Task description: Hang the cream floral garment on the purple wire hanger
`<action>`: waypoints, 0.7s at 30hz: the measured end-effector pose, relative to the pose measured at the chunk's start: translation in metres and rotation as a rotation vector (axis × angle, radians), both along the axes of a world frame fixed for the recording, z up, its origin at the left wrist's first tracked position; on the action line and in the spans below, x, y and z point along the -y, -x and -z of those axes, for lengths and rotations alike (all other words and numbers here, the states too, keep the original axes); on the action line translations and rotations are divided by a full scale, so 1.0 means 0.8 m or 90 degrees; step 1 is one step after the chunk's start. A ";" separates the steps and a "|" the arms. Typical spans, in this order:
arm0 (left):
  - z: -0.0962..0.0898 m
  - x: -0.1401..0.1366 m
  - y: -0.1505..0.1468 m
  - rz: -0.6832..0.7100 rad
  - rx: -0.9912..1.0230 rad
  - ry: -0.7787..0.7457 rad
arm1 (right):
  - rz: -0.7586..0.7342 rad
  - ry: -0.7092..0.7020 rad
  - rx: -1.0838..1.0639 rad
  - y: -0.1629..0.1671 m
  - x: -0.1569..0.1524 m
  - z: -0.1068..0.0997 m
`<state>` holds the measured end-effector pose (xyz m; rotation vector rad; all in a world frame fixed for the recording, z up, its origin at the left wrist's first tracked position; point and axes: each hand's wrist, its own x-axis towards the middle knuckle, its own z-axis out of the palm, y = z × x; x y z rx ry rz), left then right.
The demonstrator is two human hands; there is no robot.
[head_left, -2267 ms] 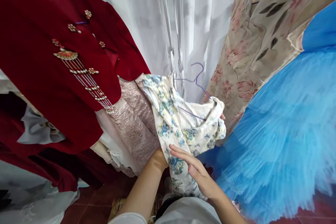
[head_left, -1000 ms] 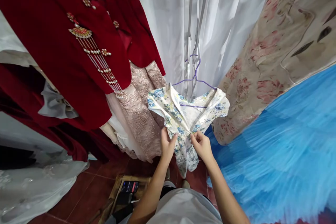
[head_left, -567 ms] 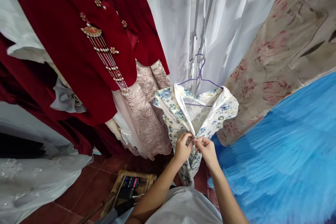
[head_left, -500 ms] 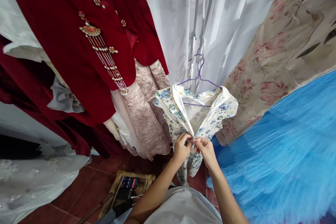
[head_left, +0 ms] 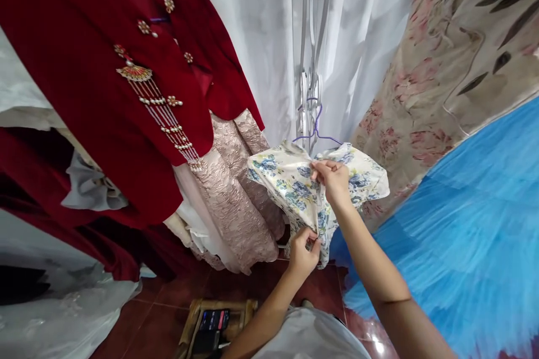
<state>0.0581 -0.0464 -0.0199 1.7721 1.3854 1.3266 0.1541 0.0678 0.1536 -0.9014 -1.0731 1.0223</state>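
A white dress with blue and yellow flowers (head_left: 295, 185) hangs from a purple wire hanger (head_left: 315, 132) in front of me. Its centre seam is drawn together from the waist nearly to the neckline. High on this seam, my right hand (head_left: 333, 180) pinches the zipper; the small pull is hidden by the fingers. Below, at about waist height, my left hand (head_left: 304, 252) pinches the dress fabric beside the seam and holds it taut. The dress's lower part hangs down behind my left hand.
At left hang a dark red jacket with beaded brooches (head_left: 168, 90) and a pink brocade dress (head_left: 236, 196). A floral gown (head_left: 404, 101) and blue tulle (head_left: 455, 224) crowd the right. White curtains (head_left: 252, 22) hang behind. Below, a phone (head_left: 214, 320) rests on a wooden stool (head_left: 248, 308).
My right hand has moved up the seam, and the open front of the dress has closed behind it. My left hand has gone slightly lower, still pinching the fabric. The view has shifted slightly.
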 end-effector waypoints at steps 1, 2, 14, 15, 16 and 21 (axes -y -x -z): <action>0.002 0.001 0.001 0.013 -0.005 0.007 | 0.012 -0.013 0.006 0.002 -0.008 -0.010; 0.006 0.003 0.003 0.030 -0.013 0.014 | 0.024 -0.024 0.007 0.004 -0.014 -0.018; -0.171 -0.118 0.073 0.042 -0.042 -0.332 | 0.008 -0.053 0.036 -0.006 0.018 -0.017; -0.198 -0.132 0.074 0.058 -0.081 -0.349 | 0.002 -0.056 0.040 -0.006 0.019 -0.017; -0.221 -0.144 0.074 0.097 -0.129 -0.361 | -0.002 -0.058 0.042 -0.006 0.020 -0.016; -0.265 -0.168 0.064 0.177 -0.225 -0.374 | 0.003 -0.072 0.059 -0.009 0.017 -0.013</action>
